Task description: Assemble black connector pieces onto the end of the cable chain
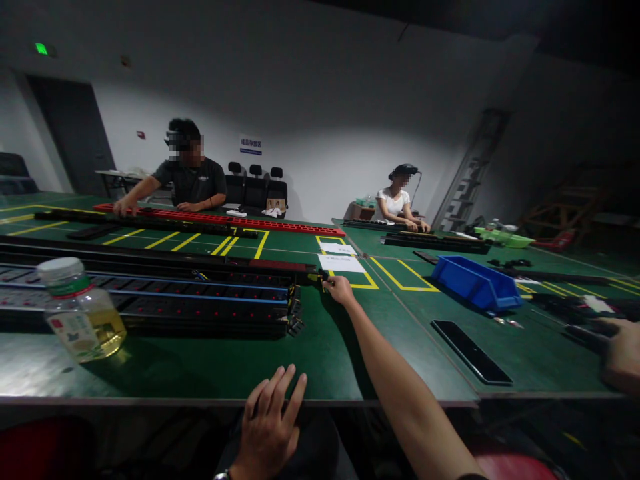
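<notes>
My right hand [340, 291] reaches far forward over the green table [310, 353]. Its fingers are pinched on a small yellow and black part [321, 276] at the right end of a stack of long black rails [200, 300] with blue lines. My left hand [270, 421] lies flat on the table's front edge with its fingers spread and holds nothing. A watch shows at that wrist.
A plastic bottle [80, 310] of yellow liquid stands at the near left. A blue bin [475, 283], a flat black slab [470, 350] and white sheets [341, 262] lie to the right. Another person's hand [623, 357] enters at the right edge. Two people sit behind a long red rail [225, 221].
</notes>
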Demonstrator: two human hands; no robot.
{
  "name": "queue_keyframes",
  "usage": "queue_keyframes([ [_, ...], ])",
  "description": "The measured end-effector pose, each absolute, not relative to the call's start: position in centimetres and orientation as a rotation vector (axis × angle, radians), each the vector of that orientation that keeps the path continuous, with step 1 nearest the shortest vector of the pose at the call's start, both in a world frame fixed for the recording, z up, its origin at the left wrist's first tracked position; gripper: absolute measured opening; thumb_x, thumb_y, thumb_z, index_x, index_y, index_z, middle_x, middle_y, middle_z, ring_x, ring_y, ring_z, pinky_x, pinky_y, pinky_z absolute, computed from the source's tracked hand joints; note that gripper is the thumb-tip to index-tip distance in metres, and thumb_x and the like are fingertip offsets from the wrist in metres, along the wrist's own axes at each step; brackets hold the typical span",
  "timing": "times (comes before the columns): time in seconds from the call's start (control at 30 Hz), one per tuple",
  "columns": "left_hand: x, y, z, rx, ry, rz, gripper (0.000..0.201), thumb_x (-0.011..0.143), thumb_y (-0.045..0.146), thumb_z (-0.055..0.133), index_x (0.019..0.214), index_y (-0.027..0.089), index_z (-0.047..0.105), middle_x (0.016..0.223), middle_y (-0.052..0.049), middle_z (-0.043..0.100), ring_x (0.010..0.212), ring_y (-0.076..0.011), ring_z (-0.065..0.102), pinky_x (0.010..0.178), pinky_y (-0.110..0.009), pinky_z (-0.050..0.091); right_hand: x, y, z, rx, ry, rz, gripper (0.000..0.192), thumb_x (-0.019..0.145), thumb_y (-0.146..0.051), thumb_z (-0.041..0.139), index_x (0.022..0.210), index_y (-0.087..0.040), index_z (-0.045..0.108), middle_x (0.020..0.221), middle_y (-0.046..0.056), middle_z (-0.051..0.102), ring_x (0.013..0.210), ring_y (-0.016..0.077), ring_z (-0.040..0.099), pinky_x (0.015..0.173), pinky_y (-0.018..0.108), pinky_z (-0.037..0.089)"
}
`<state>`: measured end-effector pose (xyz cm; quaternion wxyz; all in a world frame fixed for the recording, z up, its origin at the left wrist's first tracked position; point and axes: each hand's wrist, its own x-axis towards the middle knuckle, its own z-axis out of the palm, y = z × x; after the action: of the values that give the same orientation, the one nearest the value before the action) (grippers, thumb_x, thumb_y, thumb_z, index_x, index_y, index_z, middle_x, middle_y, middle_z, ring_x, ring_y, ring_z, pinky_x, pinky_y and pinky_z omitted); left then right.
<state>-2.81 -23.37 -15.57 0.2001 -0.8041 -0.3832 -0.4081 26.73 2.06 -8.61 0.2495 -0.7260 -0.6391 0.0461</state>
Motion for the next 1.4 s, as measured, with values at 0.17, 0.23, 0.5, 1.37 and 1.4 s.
queue_keyframes([
  [0.17,-2.8,-23.3,-15.6,-2.254,-1.065,-1.159,0.065,0.083,0.02,0.062,0.148,0.029,0.059,0.14,-0.005,0.068,0.128,-0.0241,0.057,0.113,-0.037,0.031,26.3,1.6,-8.4,-2.011,-1.815,0.064,0.026,0.099,-0.039,0.061,0.108,-0.024,0.08,0.105,0.009,0.077,0.101,0.0239,0.066,0.079,0.027,0.045],
  [0.23,-2.8,-23.4,-15.5,-2.262,-1.07,-1.16,0.062,0.083,0.02,0.062,0.145,0.029,0.062,0.14,-0.005,0.068,0.127,-0.0237,0.057,0.113,-0.037,0.03,26.1,1.2,-8.3,-2.025,-1.838,0.017,0.027,0.1,-0.039,0.059,0.106,-0.024,0.08,0.107,0.008,0.076,0.104,0.0244,0.064,0.083,0.028,0.045],
  [0.5,-3.0,-23.4,-15.4,-2.255,-1.063,-1.083,0.065,0.081,0.021,0.063,0.146,0.028,0.061,0.141,-0.006,0.067,0.13,-0.0253,0.055,0.113,-0.038,0.031,25.6,0.0,-7.8,-1.977,-1.847,0.057,0.034,0.102,-0.038,0.051,0.103,-0.02,0.08,0.105,0.01,0.077,0.098,0.0228,0.066,0.081,0.026,0.044],
  [1.37,-2.9,-23.6,-15.6,-2.24,-1.072,-1.051,0.058,0.084,0.025,0.066,0.142,0.028,0.064,0.142,-0.006,0.066,0.133,-0.0253,0.052,0.113,-0.038,0.029,24.7,1.8,-8.2,-1.921,-1.666,0.034,0.035,0.098,-0.023,0.051,0.125,-0.024,0.073,0.119,0.007,0.076,0.109,0.0227,0.067,0.091,0.027,0.048],
  [1.4,-2.9,-23.5,-15.7,-2.237,-1.07,-1.055,0.059,0.083,0.026,0.066,0.142,0.028,0.064,0.142,-0.006,0.066,0.133,-0.0252,0.052,0.113,-0.038,0.029,24.7,1.8,-8.2,-1.906,-1.68,0.053,0.034,0.098,-0.023,0.052,0.125,-0.023,0.073,0.118,0.008,0.076,0.108,0.0228,0.068,0.091,0.027,0.048],
])
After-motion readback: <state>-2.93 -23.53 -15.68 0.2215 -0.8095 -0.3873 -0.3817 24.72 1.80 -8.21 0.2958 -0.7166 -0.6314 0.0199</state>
